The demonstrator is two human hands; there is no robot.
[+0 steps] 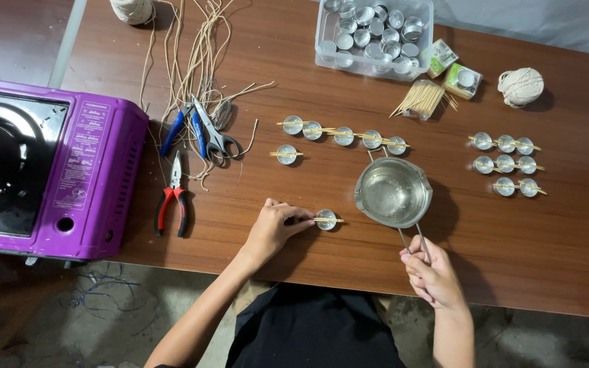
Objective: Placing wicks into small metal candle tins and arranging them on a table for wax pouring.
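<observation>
1. Left hand (275,228) resting on the wooden table (526,252), fingertips pinched together on a thin stick laid across a small metal cup (326,219) near the table's front edge.
2. Right hand (432,276) closed around the wire handle of a small metal pot (393,191), held just right of that cup and tilted a little toward it.
3. Behind the pot, a row of five similar cups (343,135) with sticks across their rims, plus one more cup (286,154) set apart to the left.
4. Far right, nine cups (505,163) in three rows, each with a stick.
5. At the back edge, a clear plastic tub (375,35) full of bare cups, a bundle of sticks (423,99) and a ball of twine (520,86) beside it.
6. Left of centre, scissors (214,133), red-handled pliers (173,197) and loose wick strands (195,58).
7. At far left, a purple portable stove (42,170).
</observation>
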